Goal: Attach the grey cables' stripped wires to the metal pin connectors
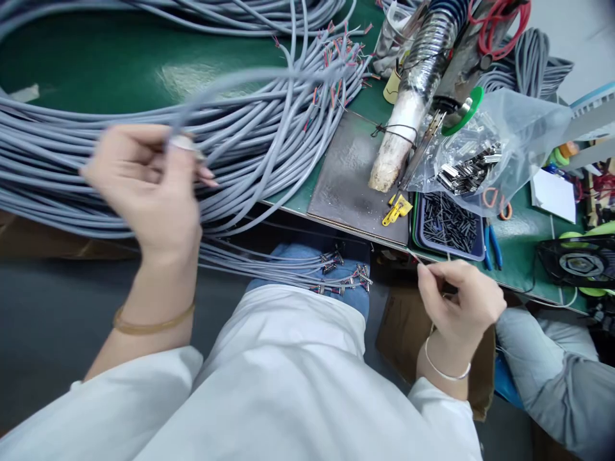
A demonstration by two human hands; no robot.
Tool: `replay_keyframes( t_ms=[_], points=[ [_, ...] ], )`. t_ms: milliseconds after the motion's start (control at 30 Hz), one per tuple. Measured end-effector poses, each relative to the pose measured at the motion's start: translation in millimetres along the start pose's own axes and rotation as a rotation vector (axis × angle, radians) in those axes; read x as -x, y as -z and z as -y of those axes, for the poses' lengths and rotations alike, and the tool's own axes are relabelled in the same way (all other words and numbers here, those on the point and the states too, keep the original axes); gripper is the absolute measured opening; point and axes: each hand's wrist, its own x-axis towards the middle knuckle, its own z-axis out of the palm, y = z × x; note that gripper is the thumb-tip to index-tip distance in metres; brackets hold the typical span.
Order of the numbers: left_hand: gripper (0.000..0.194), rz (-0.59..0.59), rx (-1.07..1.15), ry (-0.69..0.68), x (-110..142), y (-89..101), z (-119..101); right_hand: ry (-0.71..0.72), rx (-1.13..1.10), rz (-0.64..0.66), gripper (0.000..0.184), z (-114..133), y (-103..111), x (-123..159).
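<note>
My left hand (148, 186) is raised over the bundle of grey cables (259, 153). Its fingers are closed on one grey cable (225, 78), which arcs up and to the right, blurred by motion. Stripped coloured wire ends (331, 61) stick out at the bundle's right end. My right hand (459, 298) is held low before the table edge, thumb and forefinger pinched. A thin, pointed thing (417, 257) juts from that pinch, too small to name. Across my lap lie several cables (288, 274) with small metal connectors (360, 278) at their ends.
A dark metal plate (346, 173) lies on the green table (120, 77), beneath a foil-wrapped hose (418, 83). Nearby are a yellow clip (396, 210), a tray of black tubes (449, 224), a bag of metal parts (519, 128), blue-handled pliers (492, 246) and a fan (583, 262). Another person's leg (542, 365) is at right.
</note>
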Motion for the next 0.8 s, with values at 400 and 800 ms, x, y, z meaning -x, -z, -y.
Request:
replay_keyframes(
  t_ms=[400, 800],
  points=[
    [0.011, 0.325, 0.423, 0.36, -29, -0.4, -43, -0.448, 0.831, 0.267, 0.024, -146, -8, -59],
    [0.015, 1.069, 0.826, 0.342, -26, -36.5, -182, -0.461, 0.399, 0.418, 0.018, -179, -60, -98]
  ],
)
